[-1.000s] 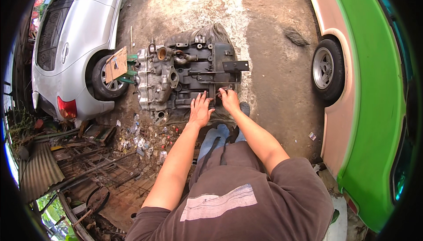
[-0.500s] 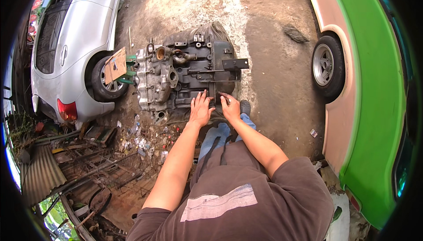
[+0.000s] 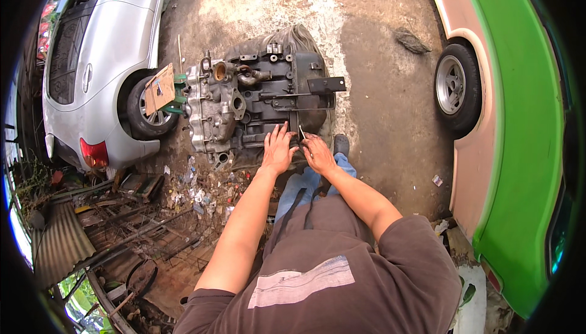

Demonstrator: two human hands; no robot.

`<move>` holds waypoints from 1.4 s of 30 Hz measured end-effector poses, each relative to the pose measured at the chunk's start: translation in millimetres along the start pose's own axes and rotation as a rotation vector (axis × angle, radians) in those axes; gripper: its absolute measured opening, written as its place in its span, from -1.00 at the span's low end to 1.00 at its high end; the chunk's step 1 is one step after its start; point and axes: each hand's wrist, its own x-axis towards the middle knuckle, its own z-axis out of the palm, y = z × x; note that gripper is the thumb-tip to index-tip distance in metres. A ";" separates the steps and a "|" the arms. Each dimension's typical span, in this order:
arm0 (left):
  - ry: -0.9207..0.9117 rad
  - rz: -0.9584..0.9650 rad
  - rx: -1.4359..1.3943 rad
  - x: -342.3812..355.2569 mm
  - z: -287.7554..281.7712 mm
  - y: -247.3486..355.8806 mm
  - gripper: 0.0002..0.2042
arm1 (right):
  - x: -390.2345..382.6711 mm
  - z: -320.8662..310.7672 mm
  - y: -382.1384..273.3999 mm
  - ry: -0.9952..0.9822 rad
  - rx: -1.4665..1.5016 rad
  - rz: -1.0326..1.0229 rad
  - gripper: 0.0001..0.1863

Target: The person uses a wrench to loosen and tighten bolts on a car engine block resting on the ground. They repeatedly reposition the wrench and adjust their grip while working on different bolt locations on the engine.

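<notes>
An engine (image 3: 256, 99) lies on its side before me, its silver cylinder head to the left and its dark block and black oil pan to the right. My left hand (image 3: 279, 151) rests on the near side of the block, fingers spread and thumb reaching toward the right hand. Close beside it, my right hand (image 3: 317, 154) is closed at the seam by the oil pan (image 3: 311, 68). From its fingers sticks a thin, pale-edged tool (image 3: 301, 131); its exact kind is too small to make out. A flat black bracket (image 3: 326, 85) crosses the pan.
Under the engine is a dark cloth (image 3: 299, 34). A silver car (image 3: 110, 59) stands at left, with a cardboard piece (image 3: 160, 90) on a green stand near its wheel. At right is a green and pink vehicle (image 3: 506, 120). Scrap and litter (image 3: 201, 197) cover the ground near left.
My right hand has turned and shifted slightly nearer, its fingers more bent, and the thin tool now shows above them. The left hand stays almost in place on the block.
</notes>
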 end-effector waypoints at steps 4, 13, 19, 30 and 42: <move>-0.022 0.002 -0.007 0.7 -3.7 0.8 -0.50 | -0.1 -4.3 8.0 -0.130 -0.152 -0.032 -0.71; -0.015 0.023 -0.002 0.7 -3.4 -1.0 -0.53 | 3.8 -8.3 23.7 -0.327 -0.261 -0.125 -0.61; -0.015 0.020 -0.015 1.4 -3.7 -0.5 -0.51 | 10.0 -6.8 19.0 -0.380 -0.254 -0.096 -0.50; 0.013 0.011 -0.036 -0.8 -3.6 1.5 -0.51 | 10.4 -5.7 9.1 -0.347 -0.179 -0.019 -0.47; -0.017 0.005 -0.038 -7.3 -4.4 4.3 -0.52 | 2.7 -7.3 22.3 -0.361 -0.105 -0.106 -0.52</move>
